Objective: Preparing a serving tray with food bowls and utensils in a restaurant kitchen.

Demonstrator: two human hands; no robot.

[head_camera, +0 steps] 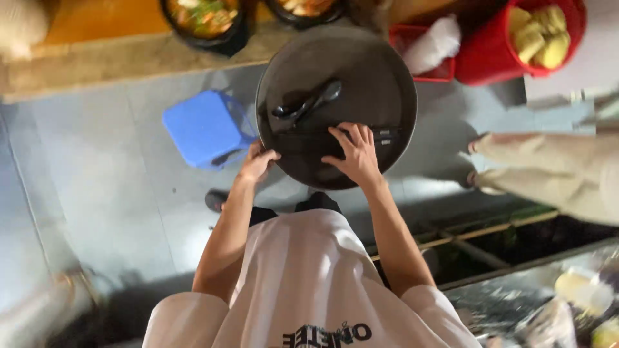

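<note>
Stool [205, 127], blue plastic, stands on the floor at nine o'clock of the round dark tray [374, 77]. Left hand [258, 162] grips the tray's rim at seven o'clock, fingers curled. Right hand [354, 153] lies spread on black chopsticks [387, 134] at six o'clock. Black spoons [308, 103] rest at the tray's centre.

One head-worn camera looks steeply down, close over the round tray [361, 71] and floor [103, 193].
</note>
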